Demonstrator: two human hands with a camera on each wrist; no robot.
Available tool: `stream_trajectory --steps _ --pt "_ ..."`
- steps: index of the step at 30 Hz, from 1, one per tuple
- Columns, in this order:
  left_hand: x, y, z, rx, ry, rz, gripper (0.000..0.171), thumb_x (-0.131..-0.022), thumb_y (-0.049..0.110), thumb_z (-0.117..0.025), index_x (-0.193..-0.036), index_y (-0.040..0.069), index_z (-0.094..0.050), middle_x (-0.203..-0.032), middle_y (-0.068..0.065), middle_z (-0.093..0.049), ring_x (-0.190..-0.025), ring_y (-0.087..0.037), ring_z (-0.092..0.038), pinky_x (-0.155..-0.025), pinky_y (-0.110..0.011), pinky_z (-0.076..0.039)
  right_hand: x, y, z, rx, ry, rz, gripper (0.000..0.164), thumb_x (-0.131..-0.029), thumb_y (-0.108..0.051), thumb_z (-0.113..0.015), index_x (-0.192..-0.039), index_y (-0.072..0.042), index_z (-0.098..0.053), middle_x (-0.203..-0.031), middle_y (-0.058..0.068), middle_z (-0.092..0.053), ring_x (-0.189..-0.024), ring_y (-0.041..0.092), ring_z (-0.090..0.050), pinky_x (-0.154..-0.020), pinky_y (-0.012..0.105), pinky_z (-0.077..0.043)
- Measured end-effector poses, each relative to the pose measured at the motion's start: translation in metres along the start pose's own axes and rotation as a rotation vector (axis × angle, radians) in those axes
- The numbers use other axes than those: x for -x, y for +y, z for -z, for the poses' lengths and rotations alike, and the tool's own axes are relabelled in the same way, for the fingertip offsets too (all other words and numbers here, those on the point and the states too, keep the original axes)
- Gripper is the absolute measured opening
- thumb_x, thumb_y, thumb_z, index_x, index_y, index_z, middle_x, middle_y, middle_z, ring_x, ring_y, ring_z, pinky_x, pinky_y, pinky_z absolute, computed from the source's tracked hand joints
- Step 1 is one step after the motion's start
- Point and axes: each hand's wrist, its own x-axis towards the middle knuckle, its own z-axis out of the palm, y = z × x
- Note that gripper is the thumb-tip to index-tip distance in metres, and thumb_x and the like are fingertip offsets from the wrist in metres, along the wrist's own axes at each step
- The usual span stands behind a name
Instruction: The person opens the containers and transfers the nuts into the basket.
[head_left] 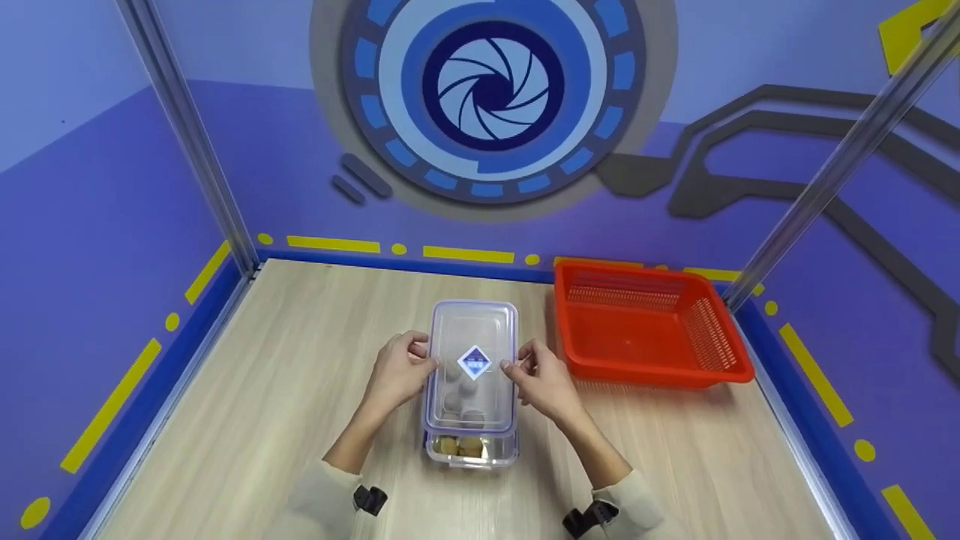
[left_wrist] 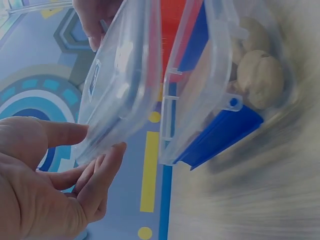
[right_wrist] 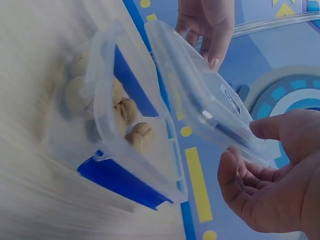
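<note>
A clear plastic lid point(head_left: 474, 322) with a diamond-shaped label is held above a clear food container point(head_left: 474, 461). My left hand point(head_left: 400, 369) pinches the lid's left edge between thumb and fingers. On the opposite edge, my right hand point(head_left: 545, 381) pinches it the same way. Both wrist views show a gap between the tilted lid point(left_wrist: 122, 70) and the container's rim point(left_wrist: 220, 65). Blue side flaps point(right_wrist: 125, 182) on the container hang unfastened. Inside lie several round, light-brown, walnut-like pieces point(left_wrist: 260, 77), partly hidden by the container's cloudy wall.
A red plastic basket point(head_left: 626, 341) with perforated sides stands at the back right of the wooden table point(head_left: 300, 360), close to my right hand. Blue-purple printed walls point(head_left: 255, 150) and metal posts point(head_left: 191, 142) enclose the table at the back and sides.
</note>
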Motion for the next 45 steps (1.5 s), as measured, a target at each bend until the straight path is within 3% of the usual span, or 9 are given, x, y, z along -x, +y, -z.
stream_trajectory --steps 6,13,21,29,32,34,36,39,45 --pt "-0.006 0.009 0.009 0.024 0.056 -0.007 0.044 -0.093 0.008 -0.078 -0.134 0.002 -0.065 -0.104 -0.013 -0.066 -0.094 -0.026 -0.071 -0.079 -0.042 -0.061 -0.003 -0.017 0.002 0.110 0.035 0.069 0.028 -0.098 -0.020 -0.077 -0.114 -0.005 -0.060 -0.081 0.007 -0.062 -0.066 0.017 -0.062 -0.056 0.032 -0.059" --pt "-0.007 0.021 0.019 0.054 0.160 -0.078 0.046 -0.092 0.007 -0.079 -0.136 0.006 -0.066 -0.103 -0.011 -0.066 -0.096 -0.026 -0.072 -0.084 -0.045 -0.062 -0.003 -0.037 0.008 0.181 0.028 0.104 0.042 -0.097 -0.023 -0.077 -0.132 -0.004 -0.062 -0.090 0.005 -0.069 -0.083 0.022 -0.070 -0.076 0.040 -0.061" --pt "-0.005 0.027 0.022 0.072 0.256 -0.115 0.046 -0.093 0.007 -0.082 -0.137 0.009 -0.068 -0.107 -0.011 -0.067 -0.101 -0.029 -0.070 -0.091 -0.047 -0.060 0.000 -0.049 0.011 0.126 -0.053 0.085 0.061 -0.101 -0.031 -0.072 -0.152 -0.002 -0.053 -0.113 0.014 -0.074 -0.103 0.033 -0.074 -0.089 0.049 -0.062" --pt "-0.006 0.029 0.024 0.037 0.309 -0.130 0.045 -0.094 0.007 -0.081 -0.137 0.011 -0.069 -0.111 -0.009 -0.070 -0.107 -0.027 -0.069 -0.090 -0.050 -0.059 -0.003 -0.051 0.009 0.048 -0.055 0.085 0.062 -0.105 -0.032 -0.068 -0.155 0.001 -0.051 -0.127 0.019 -0.073 -0.113 0.032 -0.073 -0.100 0.052 -0.057" --pt "-0.004 0.029 0.025 0.049 0.303 -0.148 0.043 -0.098 0.009 -0.076 -0.140 0.011 -0.068 -0.117 -0.010 -0.070 -0.112 -0.028 -0.069 -0.092 -0.049 -0.060 -0.004 -0.052 0.008 -0.028 -0.054 0.072 0.056 -0.109 -0.025 -0.061 -0.155 0.003 -0.048 -0.133 0.022 -0.070 -0.119 0.035 -0.071 -0.105 0.052 -0.054" --pt "-0.002 0.028 0.026 0.067 0.295 -0.154 0.040 -0.101 0.011 -0.072 -0.141 0.009 -0.068 -0.122 -0.012 -0.071 -0.115 -0.029 -0.069 -0.094 -0.048 -0.060 -0.004 -0.052 0.005 -0.137 -0.061 0.056 0.052 -0.111 -0.018 -0.055 -0.156 0.007 -0.045 -0.139 0.027 -0.065 -0.125 0.039 -0.067 -0.108 0.051 -0.051" --pt "0.000 0.027 0.029 0.106 0.279 -0.150 0.037 -0.105 0.013 -0.066 -0.142 0.006 -0.066 -0.128 -0.015 -0.070 -0.117 -0.032 -0.069 -0.098 -0.048 -0.059 -0.004 -0.052 0.002 -0.274 -0.068 0.030 0.049 -0.113 -0.012 -0.048 -0.155 0.012 -0.041 -0.144 0.032 -0.059 -0.130 0.044 -0.062 -0.110 0.050 -0.049" --pt "0.004 0.024 0.034 0.236 0.220 -0.088 0.037 -0.111 0.019 -0.056 -0.143 0.002 -0.063 -0.135 -0.019 -0.067 -0.122 -0.035 -0.067 -0.099 -0.047 -0.058 -0.006 -0.051 -0.004 -0.441 -0.064 0.003 0.048 -0.115 -0.010 -0.043 -0.153 0.018 -0.038 -0.148 0.038 -0.051 -0.136 0.049 -0.054 -0.113 0.049 -0.045" --pt "0.007 0.019 0.050 0.563 0.079 0.116 0.051 -0.116 0.033 -0.042 -0.142 -0.010 -0.055 -0.141 -0.028 -0.056 -0.136 -0.042 -0.057 -0.102 -0.044 -0.057 -0.012 -0.049 -0.024 -0.557 -0.003 -0.045 0.045 -0.115 -0.011 -0.040 -0.147 0.020 -0.045 -0.147 0.038 -0.053 -0.136 0.047 -0.056 -0.115 0.047 -0.045"
